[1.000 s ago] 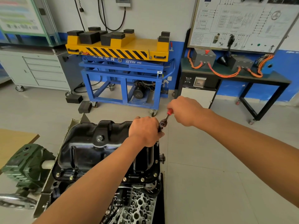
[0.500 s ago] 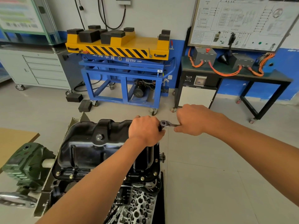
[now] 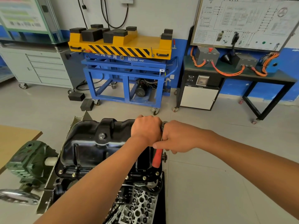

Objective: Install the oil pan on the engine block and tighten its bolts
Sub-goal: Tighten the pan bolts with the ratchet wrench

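Note:
The black oil pan [image 3: 90, 143] sits on the upturned engine block [image 3: 139, 206], with several bolts showing along its near flange. My left hand [image 3: 146, 129] is curled over the head of a ratchet wrench [image 3: 163, 125] at the pan's far right corner; the socket and bolt under it are hidden. My right hand [image 3: 178, 137] grips the wrench shaft just right of my left hand. The red handle [image 3: 157, 157] points down toward me along the pan's right side.
A green gearbox [image 3: 30, 160] with a chrome handwheel [image 3: 17, 195] stands left of the engine. A wooden board [image 3: 14, 139] lies at far left. Behind are a blue and yellow lift cart [image 3: 123, 62], a grey drawer cabinet [image 3: 40, 68] and a black bench [image 3: 258, 75] with orange cables.
My right hand swung the wrench handle round from pointing away to the right, to pointing down toward me. My left hand stayed on the wrench head.

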Tool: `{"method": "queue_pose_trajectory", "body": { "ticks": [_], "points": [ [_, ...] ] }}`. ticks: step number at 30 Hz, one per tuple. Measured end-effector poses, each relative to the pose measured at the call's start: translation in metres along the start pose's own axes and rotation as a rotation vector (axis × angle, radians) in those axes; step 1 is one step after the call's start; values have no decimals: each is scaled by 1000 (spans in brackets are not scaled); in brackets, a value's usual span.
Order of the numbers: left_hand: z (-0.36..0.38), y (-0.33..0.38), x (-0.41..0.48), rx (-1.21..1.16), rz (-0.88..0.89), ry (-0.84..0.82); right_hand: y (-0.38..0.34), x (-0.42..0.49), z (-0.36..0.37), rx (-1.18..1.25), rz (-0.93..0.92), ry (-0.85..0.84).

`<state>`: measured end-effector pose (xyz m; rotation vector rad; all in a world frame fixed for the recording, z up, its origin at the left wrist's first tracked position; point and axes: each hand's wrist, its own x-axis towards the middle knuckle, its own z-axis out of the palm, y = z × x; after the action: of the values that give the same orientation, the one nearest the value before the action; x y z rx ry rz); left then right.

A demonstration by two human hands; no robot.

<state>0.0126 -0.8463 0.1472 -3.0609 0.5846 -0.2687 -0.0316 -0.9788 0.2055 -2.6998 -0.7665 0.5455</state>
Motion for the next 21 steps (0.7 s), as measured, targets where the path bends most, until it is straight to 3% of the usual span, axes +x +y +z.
{"method": "queue_pose_trajectory", "body": {
  "ticks": [9, 15, 21],
  "points": [
    [0, -1, 1, -118, -30, -11, 27, -9, -26, -33, 145, -147],
    [-1, -1, 1, -122, -26, -14, 34, 2, -48, -163, 255, -284],
    [-2, -1, 2, -113, -21, -22, 28, 22, -62, -343, 366, -312]
  ]
}}
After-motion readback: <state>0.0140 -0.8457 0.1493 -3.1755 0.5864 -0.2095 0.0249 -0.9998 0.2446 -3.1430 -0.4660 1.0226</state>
